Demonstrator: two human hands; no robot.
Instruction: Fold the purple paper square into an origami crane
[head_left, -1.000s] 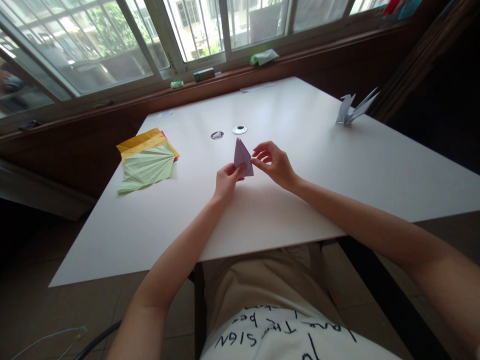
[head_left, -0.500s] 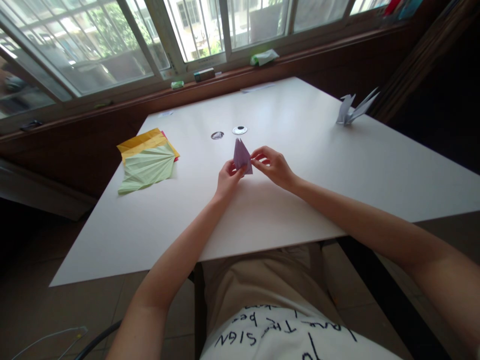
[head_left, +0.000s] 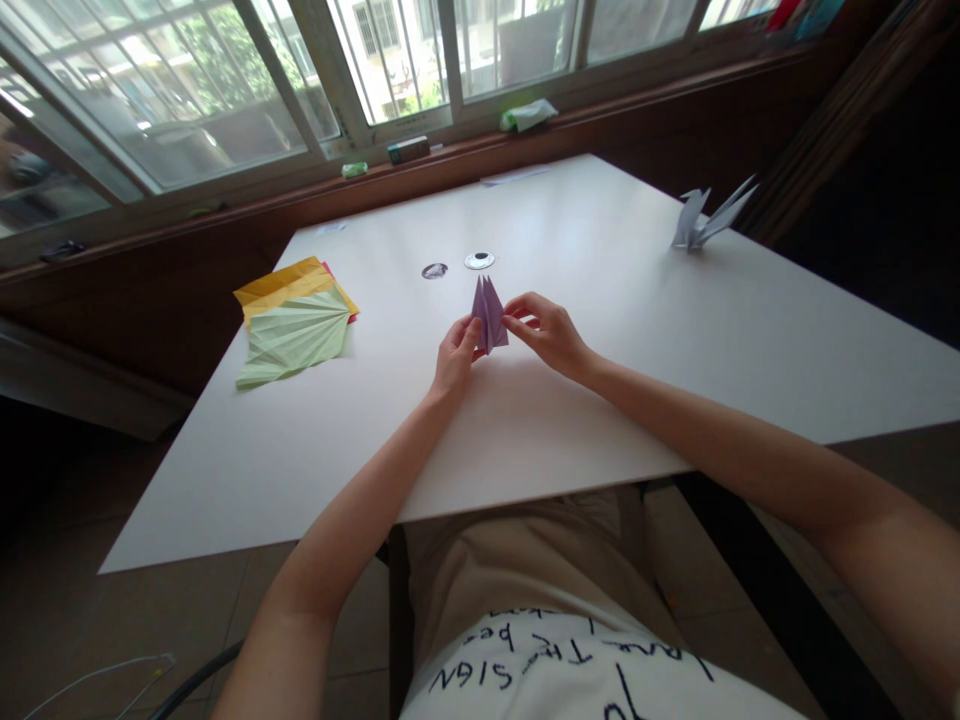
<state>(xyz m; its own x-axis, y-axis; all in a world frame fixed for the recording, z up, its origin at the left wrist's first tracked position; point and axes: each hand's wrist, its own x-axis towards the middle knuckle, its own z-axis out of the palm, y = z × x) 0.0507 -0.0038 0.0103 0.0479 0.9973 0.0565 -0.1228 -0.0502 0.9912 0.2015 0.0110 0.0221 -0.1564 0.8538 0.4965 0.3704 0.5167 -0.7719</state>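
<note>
A folded purple origami paper (head_left: pixel 490 318) is held upright above the white table (head_left: pixel 585 440), two narrow points upward and a crease down its middle. My left hand (head_left: pixel 454 352) pinches its left side, thumb on the near face. At its right edge my right hand (head_left: pixel 551 332) grips with thumb and forefinger, the other fingers curled. Just beyond the paper lie a silver disc with a dark centre (head_left: pixel 480 260) and a smaller round shiny piece (head_left: pixel 434 271).
Pleated light green paper (head_left: pixel 296 340) overlaps yellow-orange sheets (head_left: pixel 277 285) at the left, with a red edge beneath. A grey-white origami crane (head_left: pixel 701 225) stands at the far right. Along the windowsill are a small box (head_left: pixel 409 150) and a green-and-white packet (head_left: pixel 529 115).
The purple paper has turned and opened slightly, so its middle crease and two separate points now show. My left thumb has shifted up its left side; the right hand is almost still.
</note>
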